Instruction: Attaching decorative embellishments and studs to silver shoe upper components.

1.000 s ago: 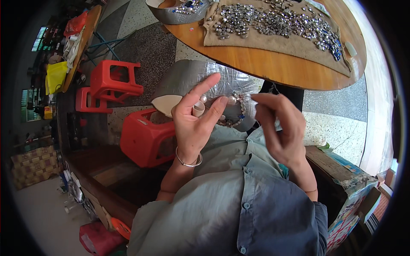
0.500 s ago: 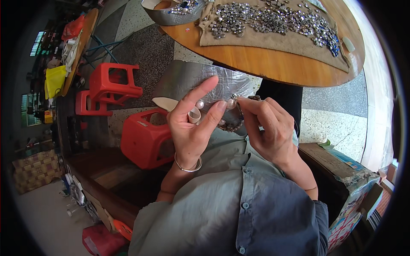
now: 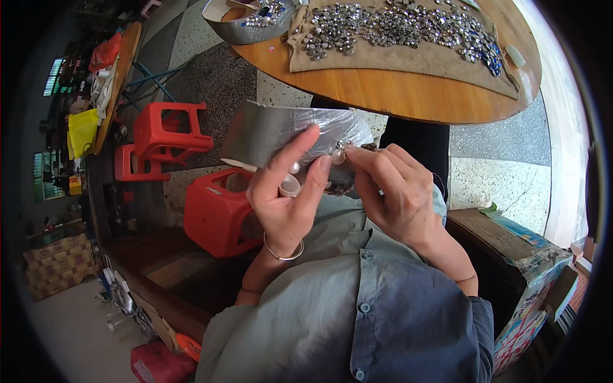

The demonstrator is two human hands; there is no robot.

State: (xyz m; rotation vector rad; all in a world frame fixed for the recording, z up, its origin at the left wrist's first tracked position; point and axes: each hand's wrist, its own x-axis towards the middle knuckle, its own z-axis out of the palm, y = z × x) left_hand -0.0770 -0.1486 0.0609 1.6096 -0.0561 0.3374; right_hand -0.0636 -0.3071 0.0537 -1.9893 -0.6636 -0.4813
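Note:
In front of my chest, my left hand (image 3: 284, 195) points its index finger up. Its thumb tip rests against a white pearl bead (image 3: 338, 156) on a dark beaded strand (image 3: 341, 189); the lower fingers are curled and partly hidden. Another pearl (image 3: 294, 168) and a cream ring-like band (image 3: 289, 186) show at the left fingers. My right hand (image 3: 399, 195) pinches the strand beside the pearl, where small silvery pieces sit. What exactly lies between its fingertips is too small to tell. Behind both hands, on my lap, is a silver wrapped container (image 3: 262, 134).
A round wooden table (image 3: 383, 96) stands ahead, with a tan cloth (image 3: 357, 64) carrying many shiny silver and blue stones (image 3: 396, 29). At its left edge sits a silver container (image 3: 252, 32) with more stones. Red plastic stools (image 3: 214, 217) stand left; a wooden box (image 3: 488, 239) stands right.
Both hands, with the pearl and strand between them, have shifted slightly left. The left hand's pose and the right hand's pinch look nearly the same. The whole view has tilted a little.

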